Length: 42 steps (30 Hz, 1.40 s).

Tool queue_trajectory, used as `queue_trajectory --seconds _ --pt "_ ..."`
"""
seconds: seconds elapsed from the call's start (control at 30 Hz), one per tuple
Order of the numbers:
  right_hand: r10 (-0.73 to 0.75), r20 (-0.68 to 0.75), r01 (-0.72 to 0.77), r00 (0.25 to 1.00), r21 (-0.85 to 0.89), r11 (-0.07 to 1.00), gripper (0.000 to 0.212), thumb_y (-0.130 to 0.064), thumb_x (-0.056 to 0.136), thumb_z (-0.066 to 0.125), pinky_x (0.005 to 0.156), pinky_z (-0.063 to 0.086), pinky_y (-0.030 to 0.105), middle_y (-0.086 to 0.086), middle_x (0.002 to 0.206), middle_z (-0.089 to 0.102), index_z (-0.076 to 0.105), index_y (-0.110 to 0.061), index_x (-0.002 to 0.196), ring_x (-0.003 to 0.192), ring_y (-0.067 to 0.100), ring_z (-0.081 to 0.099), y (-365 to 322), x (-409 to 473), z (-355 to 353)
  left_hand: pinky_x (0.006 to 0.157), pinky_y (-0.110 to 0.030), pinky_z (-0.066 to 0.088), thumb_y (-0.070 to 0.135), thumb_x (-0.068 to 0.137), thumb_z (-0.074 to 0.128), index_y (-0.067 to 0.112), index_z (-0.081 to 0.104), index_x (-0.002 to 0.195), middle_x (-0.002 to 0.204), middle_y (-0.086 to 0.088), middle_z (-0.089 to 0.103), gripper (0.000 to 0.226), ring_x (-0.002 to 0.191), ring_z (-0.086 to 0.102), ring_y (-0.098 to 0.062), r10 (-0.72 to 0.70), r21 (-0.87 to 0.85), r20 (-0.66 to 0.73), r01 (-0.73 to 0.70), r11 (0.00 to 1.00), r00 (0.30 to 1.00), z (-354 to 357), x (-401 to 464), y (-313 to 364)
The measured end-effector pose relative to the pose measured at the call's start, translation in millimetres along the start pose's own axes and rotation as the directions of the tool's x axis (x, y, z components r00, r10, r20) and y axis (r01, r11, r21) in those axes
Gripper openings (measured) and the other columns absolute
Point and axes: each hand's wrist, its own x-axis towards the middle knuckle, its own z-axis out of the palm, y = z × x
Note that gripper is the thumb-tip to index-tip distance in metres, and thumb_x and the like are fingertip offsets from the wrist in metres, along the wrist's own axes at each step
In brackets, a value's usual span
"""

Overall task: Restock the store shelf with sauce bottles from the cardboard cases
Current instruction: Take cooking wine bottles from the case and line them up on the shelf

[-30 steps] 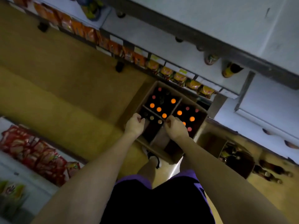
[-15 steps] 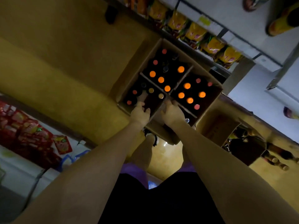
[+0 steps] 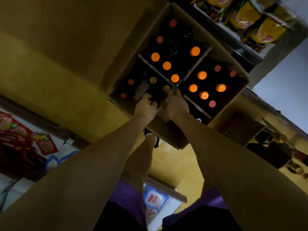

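Scene: a person bends over an open cardboard case [image 3: 236,104] standing on the yellow floor [image 3: 50,64], at 12 o'clock from the body, just beside the store shelf [image 3: 275,52].
Case: card dividers [image 3: 193,70] split it into four cells; sauce bottles [image 3: 166,65] stand upright in them, seen as orange, red and dull yellow caps.
Left grip: the left hand [image 3: 146,107] reaches into the near-left cell at 7 o'clock of the case, fingers bent down among the dark bottles; whether they have closed on one I cannot tell.
Right grip: the right hand [image 3: 176,105] lies just beside it, fingertips by a dull yellow cap [image 3: 166,87]; a hold on a bottle cannot be confirmed.
Progress: judged early to middling. Most cells look well filled, so much stock is left to move; the near-left cell shows gaps, so some bottles appear gone.
Left to do: lift bottles out and set them on the shelf; a second case [image 3: 275,152] at 4 o'clock also holds bottles.
Hidden: bottle bodies and labels are lost in shadow; the sauce shelf space is out of frame, with only yellow packets [image 3: 246,15] showing at 1 o'clock.
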Motion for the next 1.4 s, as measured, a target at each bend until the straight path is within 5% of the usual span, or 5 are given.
queue_trajectory --seconds 0.57,0.9,1.07,1.17,1.4 --pt "0.017 0.015 -0.014 1.000 -0.221 0.975 0.058 -0.002 0.099 0.053 0.065 0.052 0.042 0.023 0.151 0.028 0.033 -0.022 0.150 0.104 0.043 0.062 4.1 94.9 41.3 0.093 -0.026 0.042 0.019 0.105 0.045 0.013 0.047 0.139 0.126 -0.012 0.062 0.035 0.118 0.058 -0.028 -0.067 0.092 0.015 0.065 0.994 0.998 20.7 80.4 -37.1" --pt "-0.193 0.052 0.200 0.980 -0.193 0.961 0.015 -0.026 0.100 0.053 0.071 0.051 0.038 0.005 0.106 0.067 0.052 -0.024 0.115 0.093 0.028 0.062 -5.9 11.7 -23.2 0.097 -0.036 0.047 0.024 0.104 0.047 0.011 0.052 0.134 0.125 -0.013 0.060 0.033 0.116 0.058 -0.032 -0.029 0.106 -0.021 0.031 0.994 0.999 -11.1 21.3 -18.6" --pt "-0.184 0.086 0.198 0.979 -0.201 0.959 0.045 -0.037 0.102 0.051 0.068 0.041 0.037 0.014 0.113 0.064 0.038 -0.013 0.138 0.099 0.038 0.063 -29.6 -67.2 -96.1 0.087 -0.031 0.042 0.030 0.105 0.048 0.013 0.054 0.130 0.125 -0.009 0.059 0.031 0.114 0.056 -0.029 0.042 0.113 0.016 -0.043 0.993 0.999 -44.8 -45.9 27.6" --pt "-0.142 0.087 0.160 0.986 -0.263 0.952 0.066 -0.041 0.102 0.048 0.074 0.055 0.041 0.020 0.117 0.065 0.025 -0.005 0.151 0.094 0.038 0.068 -59.7 -127.0 -151.7 0.082 -0.035 0.045 0.034 0.105 0.048 0.016 0.053 0.123 0.119 -0.007 0.059 0.026 0.104 0.058 -0.027 0.083 0.134 0.071 -0.091 0.987 0.994 -79.0 -102.8 69.1" --pt "-0.237 0.106 0.255 0.966 -0.212 0.943 0.039 -0.038 0.100 0.055 0.043 0.047 0.026 0.002 0.048 0.063 0.055 -0.006 0.078 0.039 0.016 0.062 -129.2 -257.5 -294.2 0.068 -0.037 0.048 0.019 0.085 0.073 0.023 0.049 0.111 0.119 -0.017 0.064 0.036 0.088 0.060 -0.029 0.266 0.155 0.082 -0.276 0.948 0.960 -149.1 -228.0 145.0"
